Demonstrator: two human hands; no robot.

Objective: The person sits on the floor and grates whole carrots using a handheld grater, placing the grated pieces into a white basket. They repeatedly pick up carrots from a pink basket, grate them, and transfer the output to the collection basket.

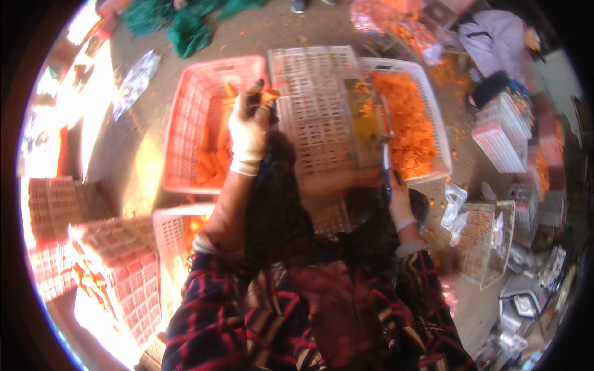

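Observation:
My left hand, in a pale glove with dark fingertips, holds up an orange carrot by the right edge of a red plastic crate. Whole carrots lie in that crate. My right hand, also gloved, grips a long, narrow tool that looks like a knife; blur hides its exact shape. It lies along the right edge of a yellow-stained board with orange bits. The board rests on a pale slatted crate. Right of it, a white crate holds many carrot slices.
Stacked red crates and a pale crate with orange contents stand at left. An empty crate lies by plastic bags at right. Another person is at upper right; green netting lies on the far floor.

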